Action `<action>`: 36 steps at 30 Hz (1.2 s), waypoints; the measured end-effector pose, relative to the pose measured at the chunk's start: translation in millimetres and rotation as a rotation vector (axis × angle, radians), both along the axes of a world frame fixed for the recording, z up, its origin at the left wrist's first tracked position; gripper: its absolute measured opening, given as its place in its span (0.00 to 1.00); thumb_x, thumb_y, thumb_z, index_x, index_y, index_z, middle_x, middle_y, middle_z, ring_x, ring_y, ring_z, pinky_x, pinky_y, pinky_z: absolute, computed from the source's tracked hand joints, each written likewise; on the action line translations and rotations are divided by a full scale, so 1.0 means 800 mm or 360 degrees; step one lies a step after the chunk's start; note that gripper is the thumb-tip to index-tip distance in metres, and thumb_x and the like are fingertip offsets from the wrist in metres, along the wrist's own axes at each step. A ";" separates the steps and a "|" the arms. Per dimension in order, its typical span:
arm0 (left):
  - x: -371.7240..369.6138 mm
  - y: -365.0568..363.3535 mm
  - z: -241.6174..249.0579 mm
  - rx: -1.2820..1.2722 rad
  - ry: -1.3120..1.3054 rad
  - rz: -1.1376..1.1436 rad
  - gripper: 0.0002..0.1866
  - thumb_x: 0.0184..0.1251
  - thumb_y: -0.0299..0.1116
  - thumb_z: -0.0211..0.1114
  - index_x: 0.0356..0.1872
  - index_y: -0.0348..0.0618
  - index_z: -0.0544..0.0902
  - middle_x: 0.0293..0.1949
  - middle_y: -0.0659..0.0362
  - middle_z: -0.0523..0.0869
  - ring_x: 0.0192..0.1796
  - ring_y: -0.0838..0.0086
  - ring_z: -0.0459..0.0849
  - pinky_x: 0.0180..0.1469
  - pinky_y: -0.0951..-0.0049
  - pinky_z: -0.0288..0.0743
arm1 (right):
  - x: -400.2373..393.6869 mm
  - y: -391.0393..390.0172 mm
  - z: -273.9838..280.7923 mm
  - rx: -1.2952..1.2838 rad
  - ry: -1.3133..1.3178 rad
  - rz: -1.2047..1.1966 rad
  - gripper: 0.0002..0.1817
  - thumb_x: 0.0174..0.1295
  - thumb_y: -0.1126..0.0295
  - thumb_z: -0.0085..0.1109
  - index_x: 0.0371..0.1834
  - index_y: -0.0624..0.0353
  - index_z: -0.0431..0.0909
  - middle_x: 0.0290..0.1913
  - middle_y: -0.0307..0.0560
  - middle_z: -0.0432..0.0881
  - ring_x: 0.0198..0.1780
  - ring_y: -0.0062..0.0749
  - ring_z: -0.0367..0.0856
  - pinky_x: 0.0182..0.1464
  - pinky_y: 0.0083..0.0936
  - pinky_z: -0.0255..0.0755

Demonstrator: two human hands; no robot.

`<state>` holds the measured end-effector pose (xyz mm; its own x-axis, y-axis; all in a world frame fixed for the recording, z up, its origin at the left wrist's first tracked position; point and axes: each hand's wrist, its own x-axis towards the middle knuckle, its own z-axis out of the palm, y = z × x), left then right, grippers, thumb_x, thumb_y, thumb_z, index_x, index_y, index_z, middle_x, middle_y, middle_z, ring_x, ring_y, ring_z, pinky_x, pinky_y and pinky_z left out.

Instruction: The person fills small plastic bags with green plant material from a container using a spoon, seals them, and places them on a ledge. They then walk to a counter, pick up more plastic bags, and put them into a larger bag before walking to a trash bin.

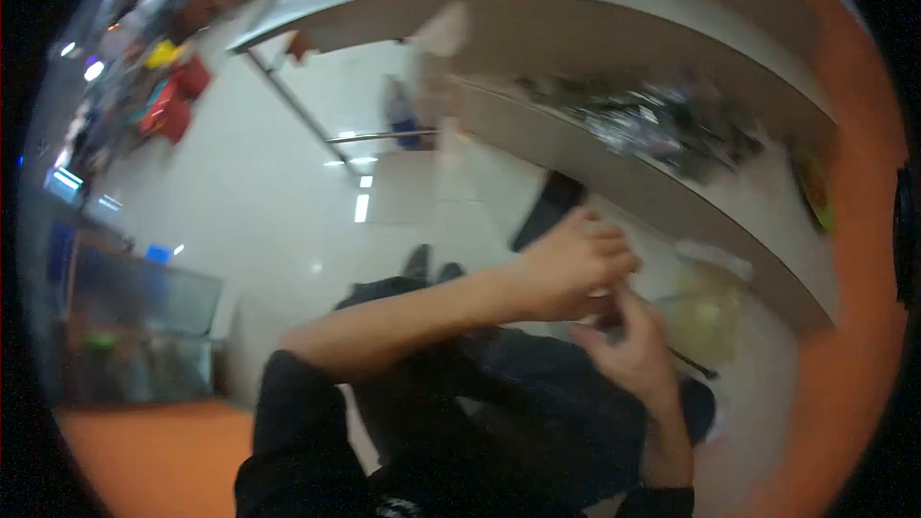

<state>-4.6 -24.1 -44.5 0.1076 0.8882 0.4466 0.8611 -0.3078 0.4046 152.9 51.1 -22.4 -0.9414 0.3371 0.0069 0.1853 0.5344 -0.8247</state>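
My left hand (580, 269) is closed, fingers curled, and reaches across my lap to meet my right hand. Just below it, my right hand (630, 345) is closed too, with its thumb bent inward. The two hands touch over a small dark spot between them. Blur and the fingers hide whatever they grip, so I cannot make out what it is. Beneath both hands are my legs in dark trousers (537, 374).
Shiny plastic packets (662, 125) lie on a shelf at the right. Below it stands a yellowish bag (705, 312). A glass case (144, 317) is at the left, red bags (175, 101) farther back. A metal-legged table (297, 105) stands ahead on the pale tiled floor (249, 192).
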 end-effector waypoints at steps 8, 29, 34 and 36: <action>-0.008 0.025 0.008 -0.0069 -0.0072 -0.0254 0.16 0.43 0.32 0.70 0.35 0.43 0.76 0.34 0.56 0.80 0.43 0.62 0.80 0.51 0.62 0.69 | 0.023 0.014 0.015 0.0346 0.0175 -0.0012 0.26 0.51 0.58 0.69 0.48 0.62 0.71 0.38 0.55 0.81 0.37 0.49 0.82 0.36 0.38 0.76; 0.061 0.088 -0.008 -0.0597 -0.0826 0.0077 0.19 0.51 0.40 0.74 0.28 0.37 0.74 0.23 0.54 0.78 0.26 0.70 0.79 0.30 0.70 0.72 | 0.138 0.111 0.013 0.0466 -0.0064 -0.0341 0.07 0.54 0.71 0.64 0.33 0.62 0.81 0.28 0.53 0.82 0.26 0.42 0.80 0.30 0.29 0.72; 0.068 0.091 -0.005 -0.0645 -0.0872 0.0035 0.19 0.47 0.36 0.76 0.31 0.38 0.75 0.27 0.56 0.80 0.30 0.72 0.81 0.35 0.73 0.75 | 0.144 0.111 0.023 0.0456 -0.0016 -0.0401 0.06 0.56 0.71 0.62 0.31 0.62 0.79 0.26 0.52 0.80 0.24 0.43 0.79 0.27 0.32 0.72; 0.069 0.091 0.000 -0.0693 -0.0810 0.0042 0.19 0.46 0.35 0.77 0.32 0.37 0.75 0.29 0.56 0.81 0.32 0.72 0.82 0.37 0.73 0.76 | 0.139 0.110 0.016 0.0489 -0.0021 -0.0446 0.09 0.60 0.67 0.58 0.28 0.61 0.75 0.23 0.52 0.78 0.25 0.48 0.79 0.28 0.38 0.73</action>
